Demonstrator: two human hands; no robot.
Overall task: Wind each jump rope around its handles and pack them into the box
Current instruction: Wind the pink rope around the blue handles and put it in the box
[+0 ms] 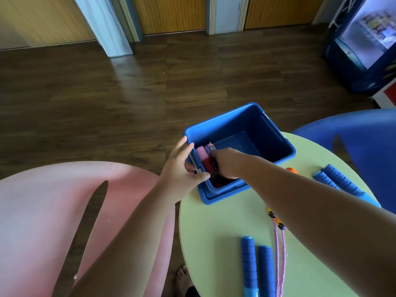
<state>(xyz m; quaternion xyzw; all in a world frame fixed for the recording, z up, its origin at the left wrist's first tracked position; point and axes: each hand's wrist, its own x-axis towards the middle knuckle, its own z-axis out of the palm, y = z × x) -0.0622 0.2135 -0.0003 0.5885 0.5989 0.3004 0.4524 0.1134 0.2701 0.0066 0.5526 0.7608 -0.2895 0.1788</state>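
- My left hand (184, 166) grips the near-left wall of the blue box (265, 133), thumb hooked over the rim and the fingers (182, 144) outside. I judge this keeps the box from sliding, since it overhangs the edge of the green surface (214, 221).
- My right hand (225, 163) reaches down inside the box onto the wound bundle (203, 157) with pink and dark red handles, which lies against the left wall. Its fingers are hidden behind the knuckles, so I cannot tell whether they are grasping or released.
- Not yet packed: the near blue handles (255, 266) and the pink cord (278, 243) beside them, plus the far blue handles (338, 179) near the right edge. A small orange piece (291, 169) peeks out behind my forearm.
- My right forearm lies across the surface, covering part of the cord. A pink chair (42, 200) sits just left of the box.
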